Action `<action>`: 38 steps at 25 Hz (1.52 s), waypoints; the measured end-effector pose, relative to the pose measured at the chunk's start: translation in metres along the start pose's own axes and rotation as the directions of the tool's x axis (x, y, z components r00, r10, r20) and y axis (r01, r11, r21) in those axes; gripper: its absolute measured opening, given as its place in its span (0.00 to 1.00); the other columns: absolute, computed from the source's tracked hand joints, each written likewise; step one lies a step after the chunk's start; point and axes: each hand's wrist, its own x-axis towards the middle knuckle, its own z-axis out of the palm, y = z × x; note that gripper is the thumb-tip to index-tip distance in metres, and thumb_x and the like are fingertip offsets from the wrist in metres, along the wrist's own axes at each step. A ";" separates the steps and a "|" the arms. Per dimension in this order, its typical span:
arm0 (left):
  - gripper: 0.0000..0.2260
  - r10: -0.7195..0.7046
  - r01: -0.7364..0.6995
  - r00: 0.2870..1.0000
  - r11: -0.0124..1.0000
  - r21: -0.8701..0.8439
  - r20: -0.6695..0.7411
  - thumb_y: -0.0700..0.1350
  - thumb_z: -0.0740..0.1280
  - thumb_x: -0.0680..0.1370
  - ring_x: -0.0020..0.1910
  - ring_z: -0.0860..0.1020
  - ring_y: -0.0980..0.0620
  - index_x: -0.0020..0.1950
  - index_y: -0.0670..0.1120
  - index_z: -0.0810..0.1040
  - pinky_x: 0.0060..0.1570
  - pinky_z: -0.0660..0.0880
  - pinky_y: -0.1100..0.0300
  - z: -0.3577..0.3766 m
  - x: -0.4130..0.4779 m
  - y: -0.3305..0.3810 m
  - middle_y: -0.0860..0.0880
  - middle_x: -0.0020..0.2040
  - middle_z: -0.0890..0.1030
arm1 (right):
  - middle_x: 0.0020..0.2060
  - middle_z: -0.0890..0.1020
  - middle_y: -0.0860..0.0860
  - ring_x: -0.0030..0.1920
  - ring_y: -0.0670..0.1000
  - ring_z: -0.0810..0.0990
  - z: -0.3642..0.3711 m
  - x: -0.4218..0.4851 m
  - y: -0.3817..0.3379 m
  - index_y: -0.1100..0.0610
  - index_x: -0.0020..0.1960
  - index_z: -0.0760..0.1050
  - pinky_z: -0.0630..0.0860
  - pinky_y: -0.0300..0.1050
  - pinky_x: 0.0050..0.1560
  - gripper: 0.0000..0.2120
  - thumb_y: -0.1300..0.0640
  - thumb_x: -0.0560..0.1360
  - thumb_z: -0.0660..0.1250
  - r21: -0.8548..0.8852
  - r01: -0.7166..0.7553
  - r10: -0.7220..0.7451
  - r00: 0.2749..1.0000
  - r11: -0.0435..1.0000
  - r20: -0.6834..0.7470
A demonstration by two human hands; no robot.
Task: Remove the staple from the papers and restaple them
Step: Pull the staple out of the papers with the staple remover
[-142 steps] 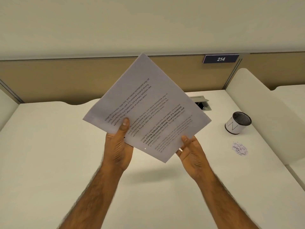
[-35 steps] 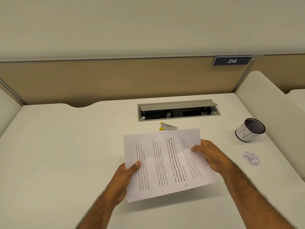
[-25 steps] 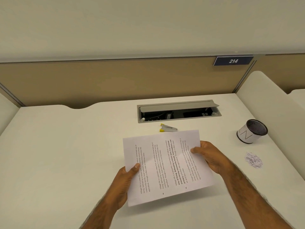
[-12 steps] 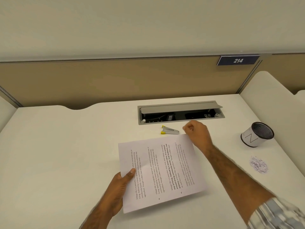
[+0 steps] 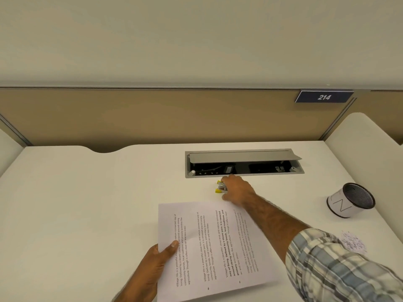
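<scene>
The printed papers (image 5: 209, 247) lie low over the white desk, turned sideways with their text running up the sheet. My left hand (image 5: 152, 271) pinches their near-left edge, thumb on top. My right hand (image 5: 236, 190) reaches across the papers' far corner to the small silver stapler with yellow ends (image 5: 219, 186), just in front of the cable box. Its fingers curl over the stapler and cover most of it; only the yellow tips and a bit of metal show. No staple is visible on the papers.
A grey cable box (image 5: 244, 163) with its lid raised is set into the desk behind the stapler. A white cup with a dark mesh rim (image 5: 349, 200) lies at the right, with a small heap of paper bits (image 5: 353, 243) nearer. Partitions enclose the desk (image 5: 87, 203).
My right hand let go of the papers' right edge and reached forward onto the stapler. The left hand lowered the papers toward the desk and keeps hold of them.
</scene>
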 end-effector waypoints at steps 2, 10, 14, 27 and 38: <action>0.28 0.004 -0.004 1.000 1.000 0.010 0.000 0.50 0.75 0.68 0.55 0.85 0.32 0.66 0.40 0.80 0.64 0.77 0.36 -0.003 0.003 0.001 0.34 0.56 0.86 | 0.63 0.75 0.55 0.60 0.56 0.75 0.006 0.006 0.001 0.54 0.67 0.71 0.75 0.52 0.58 0.22 0.52 0.75 0.69 -0.040 0.026 -0.028 0.998 0.999 -0.064; 0.23 0.047 -0.047 0.999 0.999 0.005 0.019 0.49 0.78 0.74 0.56 0.85 0.33 0.65 0.41 0.81 0.64 0.77 0.35 -0.005 -0.007 0.015 0.35 0.57 0.85 | 0.39 0.82 0.50 0.38 0.50 0.80 -0.034 0.009 0.015 0.51 0.48 0.79 0.75 0.46 0.42 0.09 0.58 0.71 0.76 0.772 0.097 0.255 0.912 0.628 -0.322; 0.17 0.073 -0.073 0.997 0.997 -0.032 0.017 0.48 0.68 0.81 0.59 0.84 0.34 0.68 0.43 0.80 0.63 0.77 0.33 -0.001 -0.019 0.019 0.37 0.60 0.85 | 0.39 0.81 0.49 0.36 0.43 0.79 -0.115 -0.057 0.008 0.57 0.57 0.79 0.79 0.40 0.40 0.12 0.65 0.74 0.72 0.883 0.430 0.410 0.782 0.189 -0.469; 0.14 0.165 -0.159 0.986 0.976 -0.148 0.029 0.45 0.67 0.84 0.58 0.85 0.44 0.69 0.47 0.79 0.53 0.83 0.45 0.044 -0.054 0.039 0.45 0.60 0.86 | 0.39 0.78 0.61 0.31 0.54 0.74 0.018 -0.321 -0.092 0.64 0.58 0.77 0.66 0.43 0.27 0.32 0.36 0.71 0.72 0.946 -0.175 -0.067 0.984 -0.274 0.163; 0.12 0.167 -0.148 0.985 0.946 -0.288 0.043 0.45 0.68 0.83 0.60 0.84 0.41 0.66 0.47 0.81 0.60 0.80 0.38 0.072 -0.078 0.026 0.44 0.60 0.86 | 0.42 0.80 0.61 0.36 0.55 0.78 0.042 -0.335 -0.131 0.63 0.62 0.75 0.73 0.46 0.36 0.29 0.39 0.77 0.61 0.867 -0.292 -0.047 0.953 -0.403 0.299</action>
